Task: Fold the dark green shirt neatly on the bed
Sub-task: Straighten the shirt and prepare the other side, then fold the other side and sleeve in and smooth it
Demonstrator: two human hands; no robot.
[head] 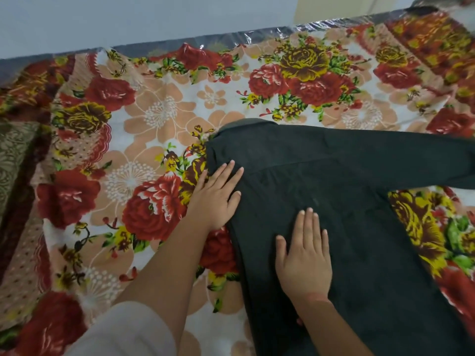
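Far left edge: a strip of olive-brown patterned fabric (12,155) lies at the side of the bed, next to a dark red border.
Surface: a bedsheet (159,116) printed with large red roses, yellow-brown roses and peach blossoms on white covers the bed; it is a little rumpled towards its left side.
Back of the bed: a shiny, crinkled clear plastic covering (231,38) shows along the far edge, past the sheet.
Room: a plain pale blue-grey wall (128,19) rises right behind the bed.
Left arm: a pale sleeve (123,332) covers the upper part, and the forearm is bare.
Left hand (217,194): flat, palm down, fingers straight and slightly spread; the fingers rest on the left edge of the shirt, the heel of the hand is over the sheet, and it grasps nothing.
Dark green shirt (347,196): spread flat on the sheet, right of centre, running from the near edge of the view up to mid-bed.
Collar (246,124): at the far end of the shirt, pointing towards the wall.
Right hand (304,258): flat on the middle of the shirt body, fingers straight and close together, pointing away; it presses the cloth and grasps nothing.
Right wrist: a thin reddish band (314,298) circles it.
Shirt sleeve (411,163): stretches out flat to the right and runs out of view.
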